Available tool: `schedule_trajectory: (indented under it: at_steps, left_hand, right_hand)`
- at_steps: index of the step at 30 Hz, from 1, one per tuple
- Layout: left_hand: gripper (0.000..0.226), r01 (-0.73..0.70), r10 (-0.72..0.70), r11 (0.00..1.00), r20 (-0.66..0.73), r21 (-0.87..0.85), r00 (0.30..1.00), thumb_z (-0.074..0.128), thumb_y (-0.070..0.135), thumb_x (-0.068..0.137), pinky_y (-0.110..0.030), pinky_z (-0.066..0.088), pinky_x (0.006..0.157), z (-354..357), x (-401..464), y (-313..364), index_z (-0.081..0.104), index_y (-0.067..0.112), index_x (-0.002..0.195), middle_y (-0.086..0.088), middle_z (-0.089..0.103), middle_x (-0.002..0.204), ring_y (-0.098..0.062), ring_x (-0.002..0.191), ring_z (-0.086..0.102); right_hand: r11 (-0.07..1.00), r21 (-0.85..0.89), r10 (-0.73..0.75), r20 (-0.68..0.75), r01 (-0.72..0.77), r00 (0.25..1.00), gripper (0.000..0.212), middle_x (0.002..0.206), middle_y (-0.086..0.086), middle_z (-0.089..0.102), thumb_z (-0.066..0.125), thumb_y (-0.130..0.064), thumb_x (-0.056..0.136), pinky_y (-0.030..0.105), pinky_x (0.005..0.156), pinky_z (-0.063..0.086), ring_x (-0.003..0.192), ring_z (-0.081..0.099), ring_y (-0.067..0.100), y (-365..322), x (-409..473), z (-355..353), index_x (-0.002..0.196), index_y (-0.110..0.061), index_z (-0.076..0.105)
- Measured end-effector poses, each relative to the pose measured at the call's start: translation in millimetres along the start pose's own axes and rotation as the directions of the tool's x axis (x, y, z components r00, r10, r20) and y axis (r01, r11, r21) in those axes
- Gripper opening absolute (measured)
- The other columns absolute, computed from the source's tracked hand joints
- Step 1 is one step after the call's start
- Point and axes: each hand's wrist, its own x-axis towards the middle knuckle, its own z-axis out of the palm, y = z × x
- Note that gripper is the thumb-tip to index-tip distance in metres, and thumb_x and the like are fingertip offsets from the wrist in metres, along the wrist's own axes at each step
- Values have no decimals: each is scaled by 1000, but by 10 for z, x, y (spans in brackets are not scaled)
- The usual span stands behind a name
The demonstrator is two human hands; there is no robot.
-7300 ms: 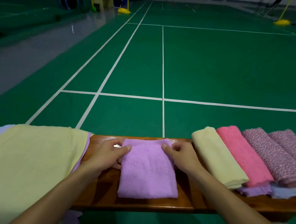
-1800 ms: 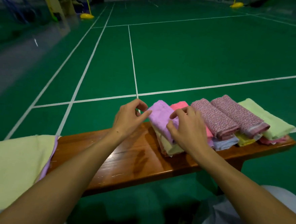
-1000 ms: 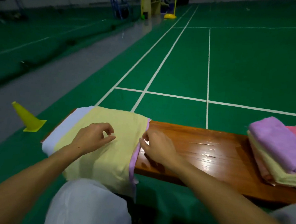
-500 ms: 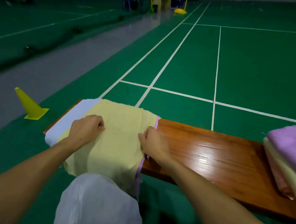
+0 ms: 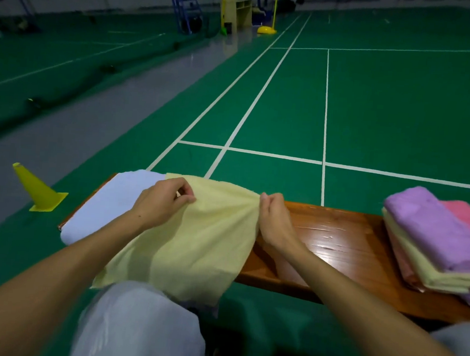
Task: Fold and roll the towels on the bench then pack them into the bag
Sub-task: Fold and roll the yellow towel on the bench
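Between both hands' pinching fingers (image 5: pixel 189 199), yellow towel (image 5: pixel 190 247).

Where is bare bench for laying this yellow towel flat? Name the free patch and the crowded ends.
Free: the glossy wood of the bench, between the right hand and the stack of folded towels.

Crowded: the left end, under the white towel and the yellow towel that both hands pinch, left hand included; the right end holds the stack.

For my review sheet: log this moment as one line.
step: picking up next towel | left hand: pinches yellow towel | right hand: pinches same towel | bench: folded stack at right
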Motion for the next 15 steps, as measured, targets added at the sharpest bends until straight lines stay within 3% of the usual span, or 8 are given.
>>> schedule_trajectory:
  at_steps: [5, 8, 12, 15]
  left_hand:
    - [10, -131, 139, 986, 82, -102, 987, 61, 39, 105, -38, 54, 87, 419, 170, 652, 60, 31, 99, 17, 63, 105, -7, 98, 61]
    - [10, -133, 154, 980, 141, -146, 978, 60, 39, 106, -43, 56, 94, 803, 249, 942, 61, 29, 103, 12, 68, 110, -13, 104, 64]
    - [13, -173, 186, 982, 217, -77, 958, 60, 35, 106, -50, 39, 118, 1299, 294, 1130, 55, 32, 94, 7, 69, 138, -17, 120, 67]
    - [14, -228, 225, 974, 227, -14, 948, 63, 34, 104, -42, 51, 103, 1455, 282, 1230, 57, 34, 91, 11, 55, 155, -15, 119, 65]
  right_hand:
    - [995, 73, 75, -153, -65, 985, 35, 92, 0, 52, 32, -39, 114, 23, 64, 36, 78, 46, 8, 325, 89, -660, 100, -12, 49]
    - [992, 77, 110, -207, -96, 972, 32, 91, -1, 53, 37, -39, 113, 32, 66, 35, 79, 46, 11, 555, 110, -1052, 97, -15, 50]
    - [959, 143, 272, -205, -246, 940, 31, 75, -2, 54, 57, -33, 106, 30, 64, 38, 72, 45, 16, 909, 145, -1331, 80, -15, 53]
    - [906, 232, 396, -173, -353, 902, 37, 58, -6, 44, 65, -29, 92, 29, 65, 36, 61, 41, 14, 1075, 165, -1364, 60, -23, 46]
